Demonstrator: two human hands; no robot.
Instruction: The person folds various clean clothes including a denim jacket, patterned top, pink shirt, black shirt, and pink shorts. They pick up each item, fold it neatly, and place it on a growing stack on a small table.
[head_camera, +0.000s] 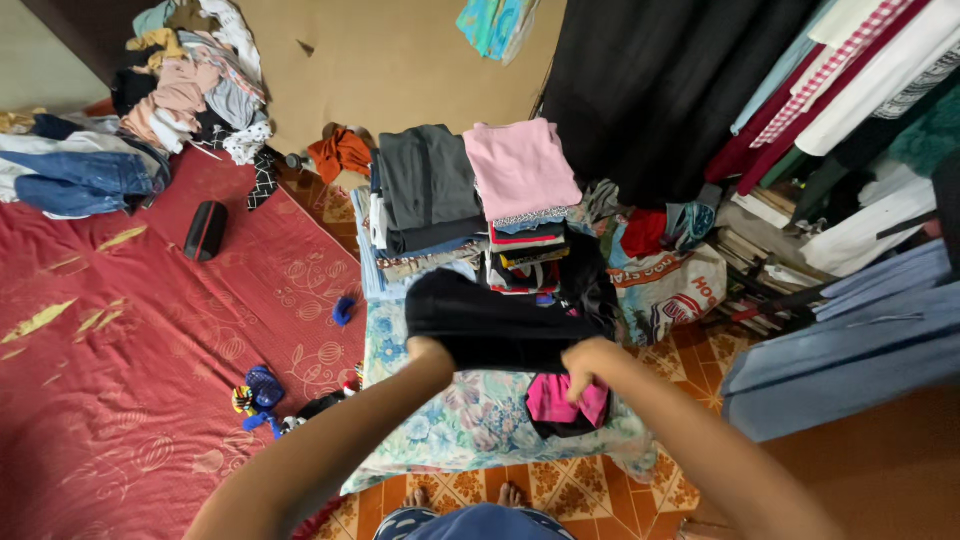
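Both-handed grip on black garment, seemingly folded.

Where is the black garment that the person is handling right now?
In the head view, the black garment is at centre, held up in both hands over the floral cloth, just in front of the folded stacks topped by a pink top.
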